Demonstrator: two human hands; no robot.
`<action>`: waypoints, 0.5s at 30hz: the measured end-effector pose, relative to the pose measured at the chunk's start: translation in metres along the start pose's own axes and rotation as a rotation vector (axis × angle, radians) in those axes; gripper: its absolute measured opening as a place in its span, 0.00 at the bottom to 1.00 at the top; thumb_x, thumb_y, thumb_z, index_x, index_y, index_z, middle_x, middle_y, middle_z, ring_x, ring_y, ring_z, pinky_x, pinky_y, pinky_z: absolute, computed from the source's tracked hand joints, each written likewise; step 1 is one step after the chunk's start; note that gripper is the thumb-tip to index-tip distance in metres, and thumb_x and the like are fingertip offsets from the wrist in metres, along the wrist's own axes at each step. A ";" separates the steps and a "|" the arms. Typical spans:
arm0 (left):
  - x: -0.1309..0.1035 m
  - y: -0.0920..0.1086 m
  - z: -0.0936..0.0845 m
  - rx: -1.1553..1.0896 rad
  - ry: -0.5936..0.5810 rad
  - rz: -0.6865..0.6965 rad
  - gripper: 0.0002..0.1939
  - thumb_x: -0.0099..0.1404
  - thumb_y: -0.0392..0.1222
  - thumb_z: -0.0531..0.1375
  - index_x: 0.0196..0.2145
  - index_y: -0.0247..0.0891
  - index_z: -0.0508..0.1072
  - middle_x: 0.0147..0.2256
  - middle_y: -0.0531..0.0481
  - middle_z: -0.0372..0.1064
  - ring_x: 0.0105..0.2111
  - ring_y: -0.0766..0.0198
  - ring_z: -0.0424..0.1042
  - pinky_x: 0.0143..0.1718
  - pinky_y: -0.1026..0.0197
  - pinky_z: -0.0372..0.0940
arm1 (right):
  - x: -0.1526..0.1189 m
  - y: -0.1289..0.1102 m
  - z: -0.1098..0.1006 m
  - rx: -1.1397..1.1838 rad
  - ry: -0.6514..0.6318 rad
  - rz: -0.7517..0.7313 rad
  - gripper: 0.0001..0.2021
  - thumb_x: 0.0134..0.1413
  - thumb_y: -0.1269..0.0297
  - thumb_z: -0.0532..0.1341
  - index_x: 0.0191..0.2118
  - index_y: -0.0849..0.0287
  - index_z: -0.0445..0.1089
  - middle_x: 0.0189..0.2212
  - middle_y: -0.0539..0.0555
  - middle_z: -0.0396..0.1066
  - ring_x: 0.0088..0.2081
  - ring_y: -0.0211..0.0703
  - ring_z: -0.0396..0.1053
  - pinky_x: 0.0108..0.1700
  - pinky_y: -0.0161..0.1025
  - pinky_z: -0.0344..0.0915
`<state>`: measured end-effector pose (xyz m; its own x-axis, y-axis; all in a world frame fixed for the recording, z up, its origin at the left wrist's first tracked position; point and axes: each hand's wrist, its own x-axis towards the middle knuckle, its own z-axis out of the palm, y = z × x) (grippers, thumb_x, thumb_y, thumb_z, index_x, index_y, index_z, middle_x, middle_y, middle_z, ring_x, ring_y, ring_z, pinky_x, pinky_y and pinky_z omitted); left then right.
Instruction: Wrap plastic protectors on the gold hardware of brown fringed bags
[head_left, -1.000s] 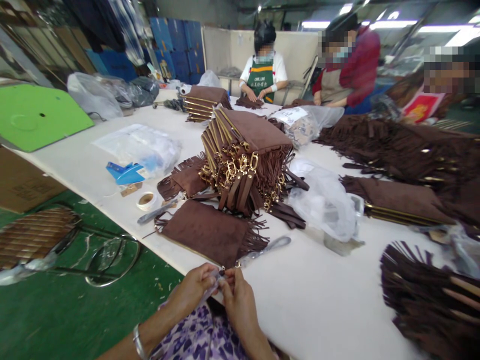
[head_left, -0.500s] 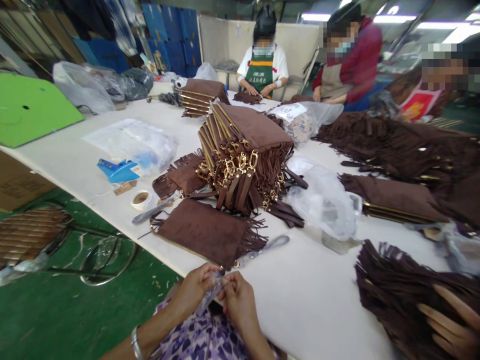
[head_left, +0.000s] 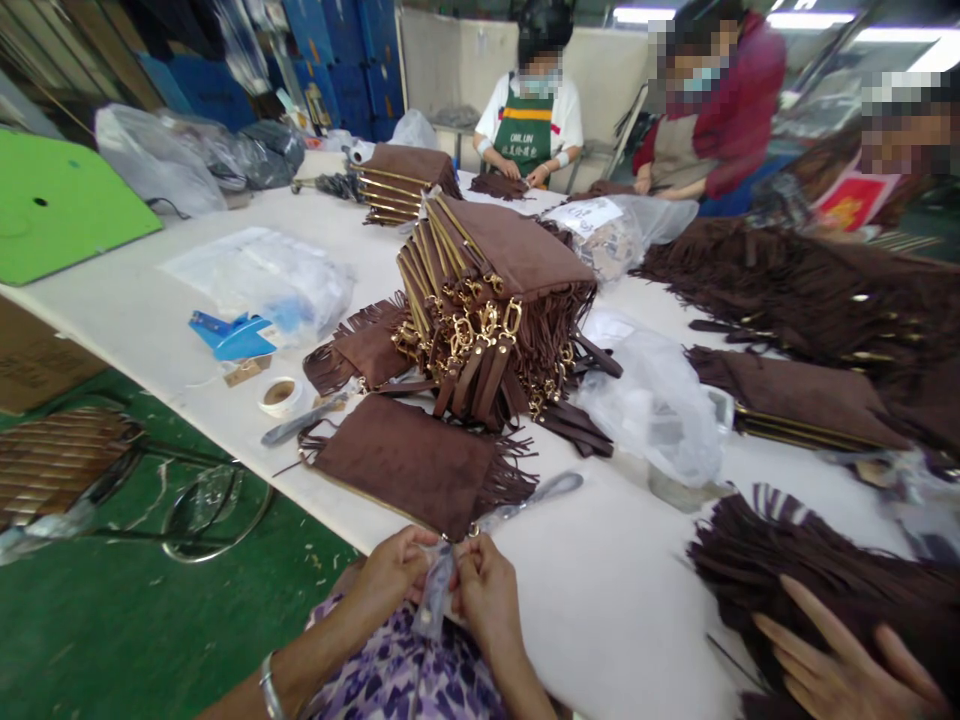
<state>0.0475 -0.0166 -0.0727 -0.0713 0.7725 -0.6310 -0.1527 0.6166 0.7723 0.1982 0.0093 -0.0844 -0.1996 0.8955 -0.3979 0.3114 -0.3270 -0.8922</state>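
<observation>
At the table's near edge, my left hand (head_left: 396, 568) and my right hand (head_left: 486, 588) pinch the two sides of a small clear plastic sleeve (head_left: 433, 598). The sleeve hangs over my lap, below the zipper end of a brown fringed pouch (head_left: 412, 460). What is inside the sleeve is hard to make out. The pouch lies flat on the table just beyond my fingers. A plastic-wrapped strap (head_left: 555, 488) extends from its right corner, by a gold ring. Behind it rises a stack of brown pouches (head_left: 517, 240) with gold zippers, clasps and hanging straps.
On the left lie a tape roll (head_left: 280, 395), a blue tagging tool (head_left: 232, 335) and plastic bags (head_left: 262, 280). A co-worker's hand (head_left: 832, 650) presses on brown fringe (head_left: 750, 560) at the right. Co-workers sit across the table. A stool (head_left: 67, 460) stands at left.
The plastic sleeve now hangs straighter down between my hands, and my right hand has shifted slightly right. The co-worker's hand and the fringe at right have moved left.
</observation>
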 end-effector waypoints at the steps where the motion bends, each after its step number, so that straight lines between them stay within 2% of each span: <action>1: -0.002 0.000 0.002 -0.010 0.004 -0.027 0.26 0.49 0.56 0.65 0.40 0.36 0.67 0.25 0.52 0.71 0.23 0.59 0.73 0.25 0.60 0.66 | 0.000 -0.001 0.000 -0.013 0.008 -0.003 0.06 0.57 0.66 0.50 0.31 0.56 0.63 0.17 0.46 0.67 0.15 0.37 0.64 0.18 0.29 0.59; 4: -0.007 -0.003 0.007 0.007 0.041 -0.059 0.25 0.50 0.57 0.64 0.38 0.36 0.67 0.28 0.48 0.74 0.25 0.57 0.75 0.25 0.60 0.67 | 0.000 -0.004 -0.001 -0.034 0.006 -0.020 0.06 0.57 0.66 0.51 0.30 0.56 0.63 0.17 0.46 0.67 0.16 0.37 0.65 0.19 0.30 0.60; 8: -0.007 -0.007 0.014 -0.009 0.089 -0.059 0.23 0.49 0.59 0.63 0.32 0.37 0.67 0.24 0.50 0.73 0.22 0.60 0.72 0.22 0.62 0.64 | 0.000 -0.008 -0.001 -0.009 -0.010 0.020 0.06 0.56 0.67 0.50 0.30 0.56 0.62 0.16 0.46 0.66 0.15 0.38 0.64 0.18 0.30 0.59; 15: 0.000 0.005 0.019 0.032 0.154 -0.025 0.19 0.49 0.57 0.62 0.28 0.37 0.67 0.20 0.54 0.68 0.20 0.62 0.69 0.21 0.62 0.63 | 0.003 -0.003 -0.003 -0.066 -0.008 0.012 0.08 0.59 0.64 0.50 0.31 0.56 0.63 0.18 0.47 0.68 0.15 0.38 0.65 0.18 0.30 0.58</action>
<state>0.0657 -0.0110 -0.0671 -0.2181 0.7259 -0.6523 -0.1247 0.6421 0.7564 0.1992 0.0143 -0.0820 -0.2028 0.8892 -0.4101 0.3745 -0.3165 -0.8715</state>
